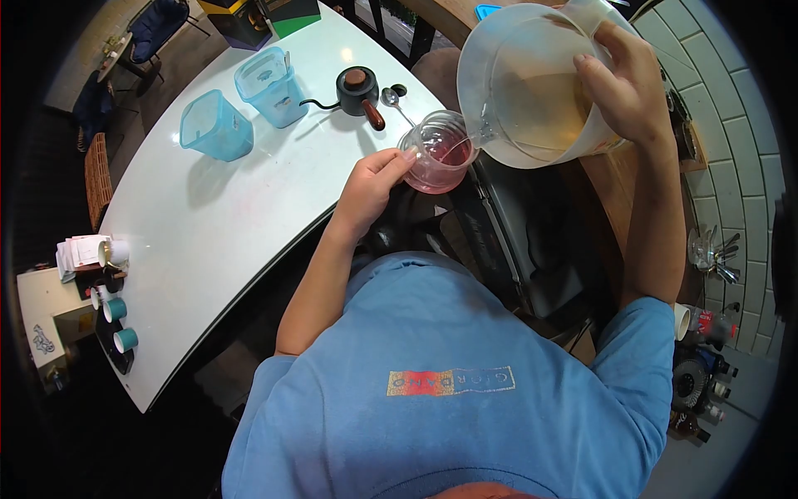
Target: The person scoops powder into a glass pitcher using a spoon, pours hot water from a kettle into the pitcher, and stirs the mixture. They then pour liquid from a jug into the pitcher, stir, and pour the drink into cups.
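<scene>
My left hand (376, 185) grips the side of a clear ribbed glass (434, 176) holding pink liquid. My right hand (623, 83) is closed round the handle side of a large translucent pitcher (514, 50), which is tilted toward the glass. Pale amber liquid lies inside the pitcher, and a thin stream runs from its lip into the glass. A metal spoon (391, 97) shows just beyond the glass; whether its handle rests in the glass I cannot tell. My fingers on the far side of the glass are partly hidden.
On the white counter (241, 249) stand two blue translucent containers (218, 129) and a black gooseneck kettle (357, 90) with a wooden handle. Teal-and-white cups (125, 339) sit at its far left end. Bottles (690, 424) and a tiled wall (731, 125) are at the right.
</scene>
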The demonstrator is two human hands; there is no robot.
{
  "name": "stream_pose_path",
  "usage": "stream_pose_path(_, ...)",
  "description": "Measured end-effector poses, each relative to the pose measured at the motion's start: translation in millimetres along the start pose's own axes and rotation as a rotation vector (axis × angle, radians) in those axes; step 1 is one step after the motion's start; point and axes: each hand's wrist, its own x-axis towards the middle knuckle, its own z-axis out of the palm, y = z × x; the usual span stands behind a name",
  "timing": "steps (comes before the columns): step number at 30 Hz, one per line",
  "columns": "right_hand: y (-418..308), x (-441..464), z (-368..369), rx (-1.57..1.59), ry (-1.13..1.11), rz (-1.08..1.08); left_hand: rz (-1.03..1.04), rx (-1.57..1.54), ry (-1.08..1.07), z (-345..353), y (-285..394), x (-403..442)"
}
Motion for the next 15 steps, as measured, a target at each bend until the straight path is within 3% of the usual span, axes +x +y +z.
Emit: stream_pose_path(15,-1,0,1,-0.039,-0.006,-0.008,-0.014,-0.063,0.007,-4,-13,3)
